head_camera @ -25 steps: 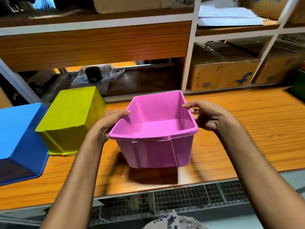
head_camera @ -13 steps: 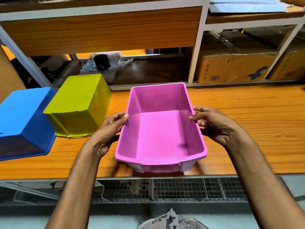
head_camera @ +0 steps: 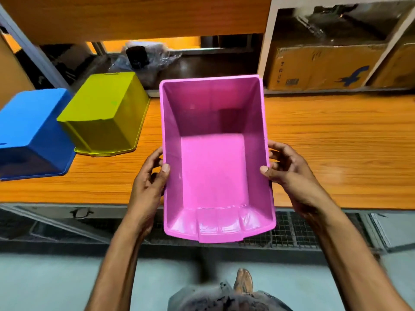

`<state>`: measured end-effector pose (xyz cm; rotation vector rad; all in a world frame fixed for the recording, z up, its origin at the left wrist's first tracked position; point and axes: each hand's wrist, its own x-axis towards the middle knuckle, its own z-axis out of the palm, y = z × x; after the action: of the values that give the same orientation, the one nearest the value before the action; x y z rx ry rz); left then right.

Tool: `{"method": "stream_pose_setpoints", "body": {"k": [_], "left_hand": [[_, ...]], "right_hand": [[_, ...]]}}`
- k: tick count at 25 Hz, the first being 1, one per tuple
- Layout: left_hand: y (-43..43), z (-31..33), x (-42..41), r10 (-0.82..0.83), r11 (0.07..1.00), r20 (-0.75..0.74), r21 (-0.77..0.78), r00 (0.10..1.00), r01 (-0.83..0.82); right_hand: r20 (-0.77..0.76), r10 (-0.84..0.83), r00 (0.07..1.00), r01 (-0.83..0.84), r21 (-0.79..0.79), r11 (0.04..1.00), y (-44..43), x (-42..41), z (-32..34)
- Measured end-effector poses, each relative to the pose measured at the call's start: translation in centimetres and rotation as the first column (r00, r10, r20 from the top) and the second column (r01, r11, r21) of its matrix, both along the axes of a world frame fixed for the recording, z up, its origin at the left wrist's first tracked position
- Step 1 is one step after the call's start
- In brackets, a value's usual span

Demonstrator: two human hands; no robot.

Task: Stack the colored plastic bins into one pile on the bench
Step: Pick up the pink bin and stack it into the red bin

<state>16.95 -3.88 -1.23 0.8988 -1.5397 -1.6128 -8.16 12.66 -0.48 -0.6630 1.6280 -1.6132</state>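
While both hands grip it, L hand (head_camera: 149, 176) and R hand (head_camera: 286, 169) on opposite rims, pink bin (head_camera: 213, 167) is held open-side-up above bench (head_camera: 336, 142) front edge. Yellow bin (head_camera: 105, 113) & blue bin (head_camera: 31, 131) sit upside down on bench, far left, touching.

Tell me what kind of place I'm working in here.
Probably a storeroom or packing area. Cardboard boxes sit in a white-framed shelf behind a long wooden bench, and a yellow bin and a blue bin lie upside down on it.
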Motion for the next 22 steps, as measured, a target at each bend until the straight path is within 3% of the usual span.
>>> {"method": "stream_pose_setpoints", "body": {"k": [6, 11, 14, 18, 22], "left_hand": [[5.2, -1.5, 2.5, -0.098, 0.994, -0.063, 0.041, 0.993, 0.100], [8.4, -2.6, 6.5, -0.304, 0.941, 0.012, 0.161, 0.953, 0.298], [10.9, -2.9, 7.2, -0.474, 0.865, 0.054, 0.213, 0.879, 0.454], [16.0, -3.5, 4.9, -0.569, 0.817, 0.158, 0.219, 0.807, 0.534], [23.1, -3.7, -0.3, -0.646, 0.756, 0.245, 0.340, 0.723, 0.560]], "right_hand": [[0.051, -0.178, 0.983, 0.180, -0.022, 0.983, 7.3, 5.2, -2.0], [0.161, -0.251, 0.955, 0.252, 0.013, 0.968, 15.2, 11.1, -2.3], [0.109, -0.342, 0.933, 0.332, 0.104, 0.938, 20.7, 14.2, -2.3], [0.078, -0.546, 0.834, 0.521, 0.213, 0.826, 27.6, 16.9, -2.8], [0.291, -0.683, 0.670, 0.605, 0.318, 0.730, 35.9, 16.3, -4.2]]}}
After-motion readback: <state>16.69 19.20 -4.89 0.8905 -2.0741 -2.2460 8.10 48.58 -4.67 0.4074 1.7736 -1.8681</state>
